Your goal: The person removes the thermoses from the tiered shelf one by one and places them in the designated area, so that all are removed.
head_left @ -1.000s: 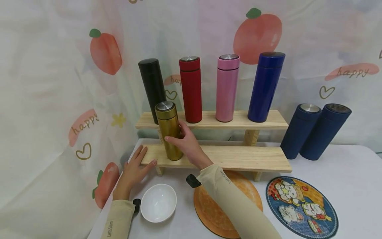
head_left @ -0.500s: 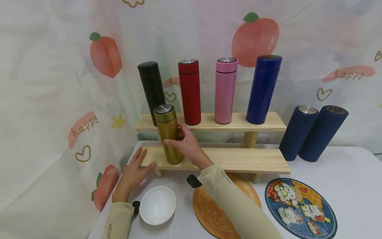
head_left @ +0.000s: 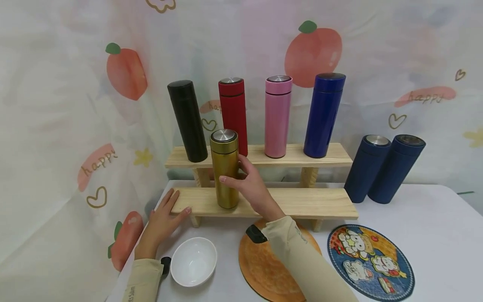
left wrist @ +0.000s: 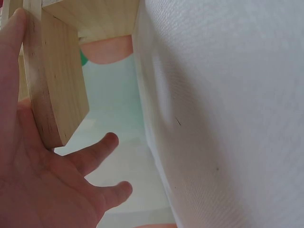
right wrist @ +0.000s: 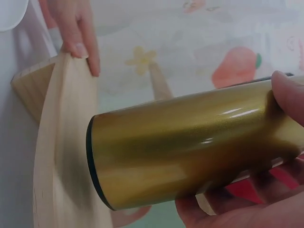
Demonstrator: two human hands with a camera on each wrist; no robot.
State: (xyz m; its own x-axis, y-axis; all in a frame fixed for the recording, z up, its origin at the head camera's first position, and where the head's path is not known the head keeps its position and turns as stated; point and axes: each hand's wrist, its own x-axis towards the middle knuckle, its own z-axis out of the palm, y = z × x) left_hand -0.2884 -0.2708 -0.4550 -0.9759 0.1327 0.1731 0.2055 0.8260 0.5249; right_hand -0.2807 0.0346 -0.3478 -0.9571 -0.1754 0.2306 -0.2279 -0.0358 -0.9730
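A gold flask (head_left: 224, 167) with a silver lid stands upright at the left part of the lower wooden shelf (head_left: 294, 202). My right hand (head_left: 247, 182) grips its middle, thumb in front and fingers behind. In the right wrist view the gold flask (right wrist: 190, 147) fills the frame, its base close to the lower wooden shelf (right wrist: 57, 156); I cannot tell whether they touch. My left hand (head_left: 162, 216) lies flat on the shelf's left end, fingers straight. The left wrist view shows my left hand (left wrist: 47, 185) against the plank end (left wrist: 57, 80).
On the upper shelf (head_left: 260, 156) stand a black flask (head_left: 187, 121), a red flask (head_left: 233, 113), a pink flask (head_left: 277, 116) and a blue flask (head_left: 323, 114). Two navy flasks (head_left: 383, 167) stand to the right. A white bowl (head_left: 193, 261), an orange mat (head_left: 260, 264) and a cartoon mat (head_left: 371, 262) lie in front.
The gold flask has moved a little to the right along the lower shelf in my right hand, from before the black flask towards the red one. My left hand stays on the shelf end.
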